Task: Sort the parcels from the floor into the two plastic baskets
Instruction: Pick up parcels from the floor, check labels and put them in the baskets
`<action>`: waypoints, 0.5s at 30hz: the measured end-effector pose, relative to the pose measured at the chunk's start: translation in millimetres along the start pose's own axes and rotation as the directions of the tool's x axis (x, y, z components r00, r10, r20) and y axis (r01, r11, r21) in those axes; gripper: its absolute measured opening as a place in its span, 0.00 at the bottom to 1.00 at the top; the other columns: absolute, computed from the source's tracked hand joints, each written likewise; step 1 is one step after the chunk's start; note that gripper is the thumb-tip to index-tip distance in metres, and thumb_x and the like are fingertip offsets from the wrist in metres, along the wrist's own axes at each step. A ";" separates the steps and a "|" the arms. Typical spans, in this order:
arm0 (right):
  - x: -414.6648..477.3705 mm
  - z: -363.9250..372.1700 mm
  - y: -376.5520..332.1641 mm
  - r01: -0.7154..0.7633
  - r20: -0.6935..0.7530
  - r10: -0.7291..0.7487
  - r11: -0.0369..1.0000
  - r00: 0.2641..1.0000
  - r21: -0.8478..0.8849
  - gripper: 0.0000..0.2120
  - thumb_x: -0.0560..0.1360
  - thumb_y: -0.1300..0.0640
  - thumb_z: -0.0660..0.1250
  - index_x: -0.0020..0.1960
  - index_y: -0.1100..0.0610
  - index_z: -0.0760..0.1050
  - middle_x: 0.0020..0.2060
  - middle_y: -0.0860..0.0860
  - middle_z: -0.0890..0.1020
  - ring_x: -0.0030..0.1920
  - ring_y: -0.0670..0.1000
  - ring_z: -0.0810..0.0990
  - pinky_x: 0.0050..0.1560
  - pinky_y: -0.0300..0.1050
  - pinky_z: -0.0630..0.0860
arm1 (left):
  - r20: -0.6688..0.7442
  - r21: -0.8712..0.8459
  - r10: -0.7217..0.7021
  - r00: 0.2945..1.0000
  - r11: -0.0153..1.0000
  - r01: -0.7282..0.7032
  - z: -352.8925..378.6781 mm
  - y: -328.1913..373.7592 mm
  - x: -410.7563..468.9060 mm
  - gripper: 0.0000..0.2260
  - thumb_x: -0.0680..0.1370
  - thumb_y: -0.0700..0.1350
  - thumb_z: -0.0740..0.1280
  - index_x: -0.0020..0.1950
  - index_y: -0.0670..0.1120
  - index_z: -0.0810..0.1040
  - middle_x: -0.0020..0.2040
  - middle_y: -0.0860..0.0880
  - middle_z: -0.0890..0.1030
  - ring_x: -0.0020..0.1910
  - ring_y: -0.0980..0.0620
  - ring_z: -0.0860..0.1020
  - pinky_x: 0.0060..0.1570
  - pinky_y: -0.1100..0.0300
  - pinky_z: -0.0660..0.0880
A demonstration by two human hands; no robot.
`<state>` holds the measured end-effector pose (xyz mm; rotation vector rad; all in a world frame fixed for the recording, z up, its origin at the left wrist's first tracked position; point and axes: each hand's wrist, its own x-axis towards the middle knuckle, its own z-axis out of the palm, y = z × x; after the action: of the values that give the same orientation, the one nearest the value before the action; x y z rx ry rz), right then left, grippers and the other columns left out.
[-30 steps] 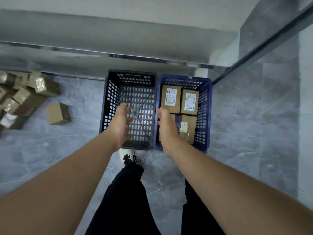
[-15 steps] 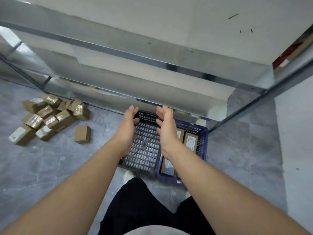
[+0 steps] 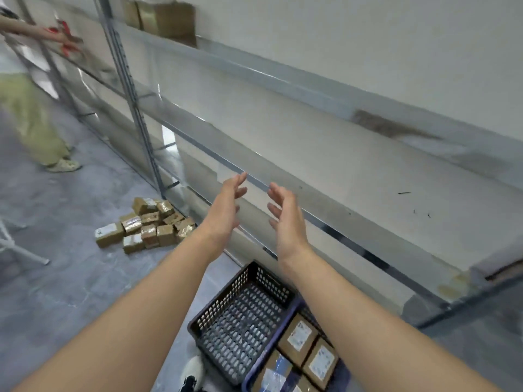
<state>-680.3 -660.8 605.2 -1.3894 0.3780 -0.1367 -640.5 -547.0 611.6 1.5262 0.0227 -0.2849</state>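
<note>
My left hand point(image 3: 226, 210) and my right hand point(image 3: 285, 219) are raised in front of me, palms facing each other, fingers straight, holding nothing. Below them on the floor stands a black plastic basket point(image 3: 223, 304) with nothing in it. Beside it on the right is a blue plastic basket point(image 3: 254, 374) holding several brown parcels point(image 3: 300, 335) with white labels. A pile of brown cardboard parcels point(image 3: 147, 227) lies on the grey floor to the left, by the shelf post.
A long metal shelf rack point(image 3: 311, 210) runs along the wall ahead, with boxes point(image 3: 161, 18) on an upper shelf. Another person point(image 3: 31, 117) stands at the far left by the rack. A white metal leg point(image 3: 25, 253) shows at the left edge.
My view has lifted and turned left from the baskets to the shelf. Both hands rose from over the baskets to shelf height, still holding nothing. The parcel pile and another person came into view.
</note>
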 end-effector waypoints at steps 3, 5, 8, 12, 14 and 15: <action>-7.5 15.7 -20.8 0.014 0.078 -0.014 1.000 0.997 -0.007 0.23 0.87 0.43 0.57 0.77 0.48 0.75 0.75 0.45 0.77 0.75 0.48 0.74 0.73 0.48 0.69 | -0.079 -0.023 0.045 0.996 0.999 -0.047 -13.5 24.1 -20.7 0.25 0.83 0.67 0.49 0.77 0.63 0.67 0.75 0.52 0.70 0.78 0.41 0.63 0.75 0.41 0.62; -13.3 33.3 -29.7 0.034 0.140 -0.030 0.999 0.990 -0.025 0.22 0.87 0.44 0.56 0.77 0.48 0.75 0.75 0.45 0.77 0.75 0.49 0.74 0.68 0.47 0.69 | -0.130 -0.031 0.067 0.989 0.997 -0.071 -29.9 36.7 -34.2 0.25 0.82 0.68 0.50 0.77 0.63 0.67 0.75 0.52 0.70 0.78 0.43 0.63 0.75 0.42 0.62; -22.9 64.3 -35.4 0.069 0.208 -0.061 0.997 0.976 -0.035 0.27 0.80 0.37 0.59 0.74 0.46 0.78 0.71 0.44 0.79 0.72 0.48 0.76 0.67 0.48 0.71 | -0.202 -0.036 0.086 0.976 0.995 -0.095 -59.0 50.2 -52.1 0.34 0.72 0.71 0.53 0.76 0.61 0.68 0.75 0.53 0.70 0.78 0.45 0.63 0.76 0.42 0.61; -36.0 106.5 -28.6 0.056 0.288 -0.041 0.997 0.957 -0.046 0.23 0.84 0.39 0.58 0.74 0.47 0.78 0.69 0.44 0.80 0.73 0.49 0.76 0.63 0.46 0.73 | -0.295 -0.052 0.085 0.952 0.993 -0.105 -106.8 49.3 -63.2 0.22 0.79 0.69 0.54 0.69 0.62 0.72 0.66 0.55 0.74 0.66 0.49 0.71 0.65 0.51 0.69; -40.5 127.9 -20.4 0.047 0.321 -0.029 0.998 0.947 -0.049 0.26 0.83 0.38 0.58 0.75 0.48 0.77 0.72 0.47 0.79 0.74 0.50 0.75 0.69 0.50 0.72 | -0.345 -0.058 0.074 0.936 0.993 -0.101 -134.1 43.2 -64.9 0.19 0.84 0.64 0.50 0.70 0.62 0.72 0.68 0.53 0.74 0.63 0.50 0.73 0.62 0.51 0.70; -42.0 138.9 -16.1 0.045 0.330 -0.025 0.998 0.944 -0.053 0.27 0.83 0.37 0.57 0.76 0.48 0.77 0.73 0.47 0.79 0.74 0.50 0.75 0.70 0.50 0.71 | -0.355 -0.051 0.074 0.932 0.994 -0.098 -148.7 39.2 -64.4 0.21 0.84 0.63 0.49 0.72 0.62 0.72 0.70 0.53 0.74 0.68 0.48 0.72 0.68 0.47 0.68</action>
<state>-670.4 -521.1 646.8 -1.4492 0.0786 0.0790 -670.8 -388.9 654.7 1.4893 0.2468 0.0628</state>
